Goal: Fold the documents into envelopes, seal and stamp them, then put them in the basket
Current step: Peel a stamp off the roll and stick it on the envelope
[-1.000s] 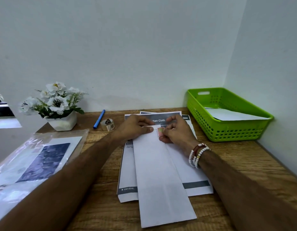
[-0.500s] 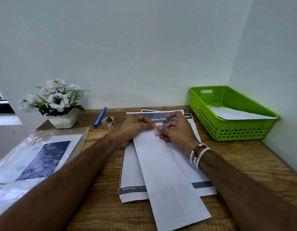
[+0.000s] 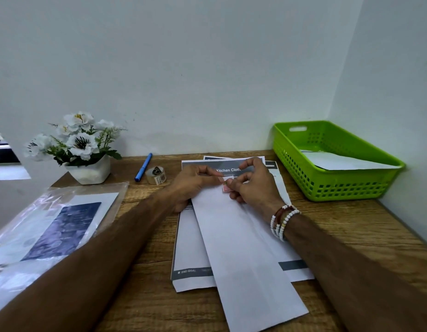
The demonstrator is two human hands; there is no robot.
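A long white envelope (image 3: 241, 250) lies slantwise on a stack of printed documents (image 3: 195, 240) in the middle of the wooden desk. A small pink stamp (image 3: 226, 186) sits at the envelope's far end. My right hand (image 3: 253, 185) pinches the stamp between thumb and fingertips. My left hand (image 3: 193, 185) rests on the envelope's far left corner, its thumb tip touching the stamp's edge. The green basket (image 3: 289, 149) stands at the back right with a white envelope (image 3: 339, 161) inside.
A blue pen (image 3: 143, 167) and a roll of clear tape (image 3: 156, 175) lie behind my left hand. A white pot of flowers (image 3: 88, 172) stands at the back left. A plastic sleeve with a printed sheet (image 3: 52, 226) lies at the left. Walls close the back and right.
The envelope's near end has swung to the right. The stamp and both hands have shifted slightly left on the envelope's far end.
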